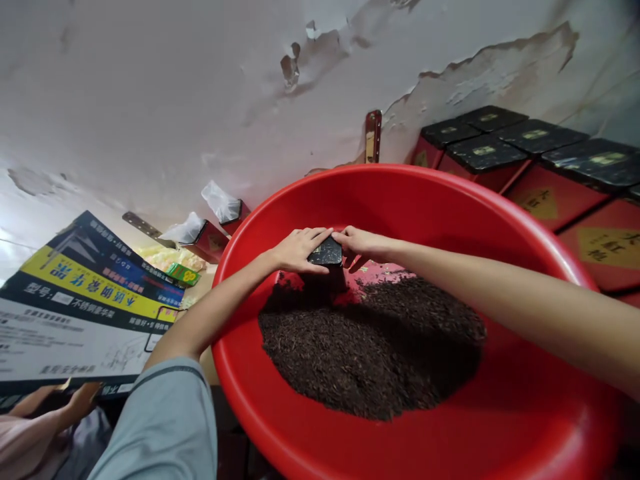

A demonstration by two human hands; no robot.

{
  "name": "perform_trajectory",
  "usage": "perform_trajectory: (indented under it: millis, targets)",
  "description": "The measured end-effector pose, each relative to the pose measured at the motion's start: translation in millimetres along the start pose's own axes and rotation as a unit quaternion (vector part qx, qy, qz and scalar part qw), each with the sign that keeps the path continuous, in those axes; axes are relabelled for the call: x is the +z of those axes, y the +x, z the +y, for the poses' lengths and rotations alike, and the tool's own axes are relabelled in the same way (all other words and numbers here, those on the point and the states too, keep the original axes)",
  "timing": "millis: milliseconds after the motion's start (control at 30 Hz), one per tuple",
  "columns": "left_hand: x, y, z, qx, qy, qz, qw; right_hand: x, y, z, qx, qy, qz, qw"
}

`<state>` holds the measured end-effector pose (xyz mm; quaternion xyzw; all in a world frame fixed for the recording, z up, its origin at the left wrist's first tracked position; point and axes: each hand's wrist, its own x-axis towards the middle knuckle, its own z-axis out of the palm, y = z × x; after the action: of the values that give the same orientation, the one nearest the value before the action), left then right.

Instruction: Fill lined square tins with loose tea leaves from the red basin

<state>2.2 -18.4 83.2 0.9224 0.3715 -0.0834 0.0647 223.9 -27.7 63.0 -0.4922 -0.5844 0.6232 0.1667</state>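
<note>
A big red plastic basin [525,413] fills the middle of the view, with a heap of dark loose tea leaves [370,347] inside it. Both my hands reach over the leaves to the basin's far side. My left hand [297,250] and my right hand [357,243] press from either side on a small black lid [326,253] of a red tin that stands in the leaves. The fingers of both hands are closed on it.
Several red tins with black lids [505,157] are stacked at the right against a peeling white wall. A printed cardboard box [80,307] lies at the left. Open red tins with plastic liners [213,223] stand behind the basin. Another person's hand [75,400] shows at the lower left.
</note>
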Motion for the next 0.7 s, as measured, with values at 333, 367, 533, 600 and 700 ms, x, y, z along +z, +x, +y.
perform_trajectory:
  millis: [333,367,533,600,700]
  targets:
    - [11,1,33,-0.125,0.026,0.057,0.990,-3,-2,10,-0.005,0.077,-0.049,0.996]
    - [10,1,36,-0.128,0.035,0.055,0.990,-3,-3,10,-0.008,0.071,-0.051,0.996]
    - [9,1,41,-0.122,0.080,0.072,0.987,4,-12,3,-0.030,-0.025,0.045,0.998]
    - [8,1,40,-0.095,0.076,0.057,0.991,4,-16,0,-0.053,-0.067,0.049,0.995]
    - [7,3,40,-0.083,0.074,0.041,0.993,1,-18,-4,-0.092,-0.178,0.040,0.979]
